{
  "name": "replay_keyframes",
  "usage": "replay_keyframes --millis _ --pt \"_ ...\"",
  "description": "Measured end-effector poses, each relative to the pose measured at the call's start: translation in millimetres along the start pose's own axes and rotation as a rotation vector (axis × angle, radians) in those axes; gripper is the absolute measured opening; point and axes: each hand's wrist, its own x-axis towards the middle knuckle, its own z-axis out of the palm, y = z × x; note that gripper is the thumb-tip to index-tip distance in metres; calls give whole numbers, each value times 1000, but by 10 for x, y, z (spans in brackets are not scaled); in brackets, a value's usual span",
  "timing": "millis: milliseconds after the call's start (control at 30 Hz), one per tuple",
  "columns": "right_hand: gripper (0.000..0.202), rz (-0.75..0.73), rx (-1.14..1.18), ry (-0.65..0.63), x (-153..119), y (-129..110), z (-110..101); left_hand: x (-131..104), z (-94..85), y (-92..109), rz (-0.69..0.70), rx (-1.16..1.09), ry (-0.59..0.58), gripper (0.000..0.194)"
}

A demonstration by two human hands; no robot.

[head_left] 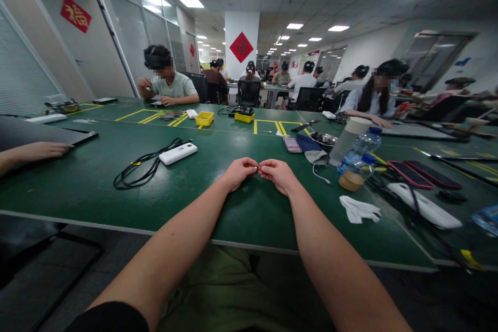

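Head view: the green table [89, 192] is stretching across in front of you, and both your forearms are reaching over its near edge, probably so the handwork is happening above a surface that would be catching anything dropped. Off to your left a black cable [148, 155] is lying in loops, while a water bottle [363, 142] is standing to your right; both are presumably sitting aside so they aren't hindering your arms. Your left hand [240, 173] and right hand [277, 173] are meeting in the middle, fingertips close together, each closing in a fine pinch. A crumpled white cloth [358, 209] is lying right of your right forearm, and a white power bank [178, 154] is resting just beside the cable. Smallest of all, a tiny object [258, 168] is sitting between your two pinches, likely gripped from both sides for finer control; its size is hiding what it is.
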Motion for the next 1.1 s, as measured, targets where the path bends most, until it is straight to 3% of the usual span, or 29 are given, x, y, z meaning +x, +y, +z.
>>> replay_keyframes --millis 100,667,933,1100 --pt "25 -27 19 -12 19 27 -7 -1 10 6 12 24 18 29" --pt "24 -15 -126 13 17 40 20 19 9 -53 87 294 95 20" --pt "18 9 -91 67 47 53 9 51 -2 -84 47 193 73 25" --pt "12 16 -58 73 37 43 10 50 1 -64 10 105 90 18"
